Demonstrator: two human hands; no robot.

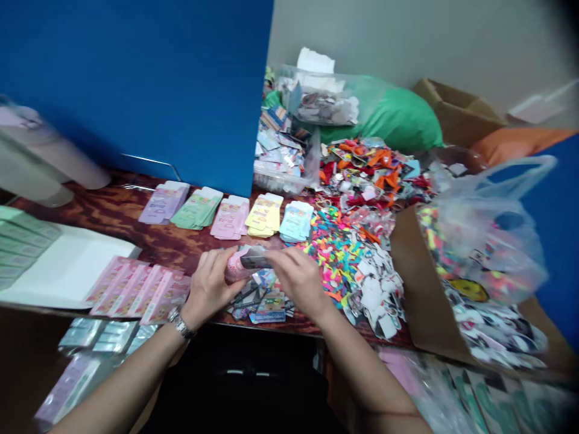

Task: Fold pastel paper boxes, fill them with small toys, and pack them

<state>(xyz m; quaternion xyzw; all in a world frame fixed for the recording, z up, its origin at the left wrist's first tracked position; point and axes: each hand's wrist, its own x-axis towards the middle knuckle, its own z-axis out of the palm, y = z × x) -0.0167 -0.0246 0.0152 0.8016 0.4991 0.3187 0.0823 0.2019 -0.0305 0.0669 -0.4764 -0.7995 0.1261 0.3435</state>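
Note:
My left hand (208, 284), with a metal watch at the wrist, is closed around a small pink carton (234, 267) whose mouth faces right. At that mouth my right hand (299, 278) pinches a dark, shiny flat piece (256, 259); I cannot tell how far it sits inside. Beneath both hands lies a loose heap of printed cards or packets (268, 306). Flat carton stacks line the table behind: purple (163, 202), green (196, 208), pink (230, 217), yellow (264, 215) and blue (296, 221).
Filled pink boxes (138, 292) stand in a row on the left, beside green boxes (22, 244) on a white board. Right of my hands spread heaps of colourful small pieces (332, 253) and white cutouts (377, 292). A cardboard box (429, 295) and blue partition (136, 84) border the table.

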